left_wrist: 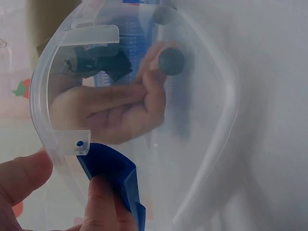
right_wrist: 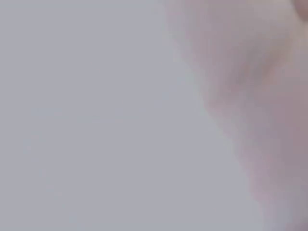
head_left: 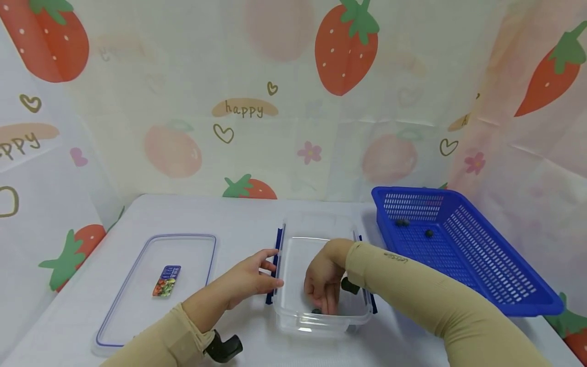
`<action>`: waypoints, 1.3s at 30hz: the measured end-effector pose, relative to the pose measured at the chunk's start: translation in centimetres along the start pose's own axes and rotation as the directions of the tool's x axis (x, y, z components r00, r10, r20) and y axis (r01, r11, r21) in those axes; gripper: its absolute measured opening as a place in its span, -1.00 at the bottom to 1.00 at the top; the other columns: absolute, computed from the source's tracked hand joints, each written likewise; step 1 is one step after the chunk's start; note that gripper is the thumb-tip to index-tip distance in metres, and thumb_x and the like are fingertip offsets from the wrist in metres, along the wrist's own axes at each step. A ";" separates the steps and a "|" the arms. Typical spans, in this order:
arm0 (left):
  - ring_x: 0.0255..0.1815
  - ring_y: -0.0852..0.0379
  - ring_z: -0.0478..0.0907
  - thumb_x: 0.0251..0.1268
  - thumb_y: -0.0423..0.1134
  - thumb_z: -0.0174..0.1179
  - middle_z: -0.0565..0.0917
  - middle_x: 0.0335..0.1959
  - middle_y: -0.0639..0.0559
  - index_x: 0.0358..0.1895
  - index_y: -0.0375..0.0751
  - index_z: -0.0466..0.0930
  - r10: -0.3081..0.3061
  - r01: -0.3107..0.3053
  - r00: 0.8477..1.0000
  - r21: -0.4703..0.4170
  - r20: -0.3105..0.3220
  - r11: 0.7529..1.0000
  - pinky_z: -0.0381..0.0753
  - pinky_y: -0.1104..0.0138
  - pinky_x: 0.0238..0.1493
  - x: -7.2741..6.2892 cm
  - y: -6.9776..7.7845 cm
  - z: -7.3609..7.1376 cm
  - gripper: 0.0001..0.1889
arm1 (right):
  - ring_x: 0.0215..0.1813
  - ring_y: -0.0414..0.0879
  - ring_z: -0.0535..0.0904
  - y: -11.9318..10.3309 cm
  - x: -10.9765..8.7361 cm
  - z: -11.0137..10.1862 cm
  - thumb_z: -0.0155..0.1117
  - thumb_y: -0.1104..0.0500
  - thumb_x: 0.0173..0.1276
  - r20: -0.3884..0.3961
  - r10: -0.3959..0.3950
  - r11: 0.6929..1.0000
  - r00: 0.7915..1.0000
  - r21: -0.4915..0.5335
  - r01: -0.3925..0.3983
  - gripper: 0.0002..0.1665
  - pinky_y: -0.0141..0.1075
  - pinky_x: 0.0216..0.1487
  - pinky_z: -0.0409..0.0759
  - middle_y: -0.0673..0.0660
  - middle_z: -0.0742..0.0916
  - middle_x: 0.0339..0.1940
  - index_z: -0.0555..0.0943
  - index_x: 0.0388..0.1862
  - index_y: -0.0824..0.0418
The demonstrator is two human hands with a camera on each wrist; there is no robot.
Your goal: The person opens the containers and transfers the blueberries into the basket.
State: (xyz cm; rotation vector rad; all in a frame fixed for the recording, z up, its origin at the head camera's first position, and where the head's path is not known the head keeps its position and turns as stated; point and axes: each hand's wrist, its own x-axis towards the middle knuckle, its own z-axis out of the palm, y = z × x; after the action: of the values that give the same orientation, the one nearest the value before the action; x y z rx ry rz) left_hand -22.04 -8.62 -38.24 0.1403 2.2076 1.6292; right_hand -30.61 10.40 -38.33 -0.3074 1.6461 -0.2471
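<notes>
A clear plastic box [head_left: 312, 322] with blue side latches [left_wrist: 113, 168] stands in front of me, its top uncovered. My left hand [head_left: 252, 274] grips its left rim, thumb at the edge and fingers on the latch. My right hand [head_left: 323, 280] reaches down inside the box, fingertips near the bottom. Through the wall, in the left wrist view, a dark green ball [left_wrist: 171, 61] sits at these fingertips; whether they pinch it cannot be told. Another dark ball [left_wrist: 163, 15] lies nearer the front wall. Only blurred skin and grey show in the right wrist view.
The blue-edged clear lid [head_left: 124, 285] lies flat at the left, bearing a colourful label [head_left: 167, 280]. At the right stands a blue mesh basket [head_left: 481, 224] with a few dark balls [head_left: 429, 233] in it. A strawberry-print cloth [head_left: 293, 142] hangs behind the white table.
</notes>
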 end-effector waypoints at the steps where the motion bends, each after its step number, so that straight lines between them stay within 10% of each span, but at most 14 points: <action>1: -0.11 0.05 0.50 0.04 -0.29 0.33 0.38 0.04 -0.16 0.35 -0.11 0.13 0.001 -0.001 1.000 -0.001 -0.002 1.000 0.59 0.19 -0.07 0.0 0.0 0.0 -0.23 | -0.36 -0.10 0.68 0.0 0.0 0.0 -0.05 0.38 0.33 0.003 -0.040 0.999 0.999 0.009 0.040 -0.75 -0.28 -0.16 0.62 0.21 0.73 -0.37 0.53 -0.49 0.24; 13: -0.13 0.06 0.50 0.07 -0.32 0.30 0.39 0.01 -0.15 0.35 -0.13 0.13 0.016 -0.016 1.000 -0.010 0.002 1.000 0.59 0.19 -0.07 0.0 -0.1 -0.1 -0.25 | -0.15 -0.08 0.64 -0.5 -0.2 -1.0 -0.07 0.49 0.30 -0.002 -0.383 0.922 0.924 -0.067 0.382 -0.75 -0.23 0.01 0.56 0.23 0.69 -0.21 0.51 -0.12 0.41; 39: -0.11 0.05 0.48 0.06 -0.27 0.31 0.37 0.05 -0.17 0.36 -0.13 0.12 0.038 -0.038 0.999 -0.004 0.035 0.999 0.58 0.19 -0.05 -0.2 -0.1 -0.4 -0.23 | -0.30 -0.33 0.51 -2.3 2.5 -0.1 0.30 0.42 0.10 -0.029 -0.550 0.792 0.835 -0.334 0.511 -0.73 -0.47 -0.08 0.53 -0.06 0.69 -0.42 0.66 -0.17 0.36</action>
State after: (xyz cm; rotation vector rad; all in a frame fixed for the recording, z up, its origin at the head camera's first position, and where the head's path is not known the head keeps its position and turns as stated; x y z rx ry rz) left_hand -22.01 -9.08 -38.15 0.2093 2.1887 1.6371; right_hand -30.80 7.37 -39.86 -1.0294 1.6924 -0.4366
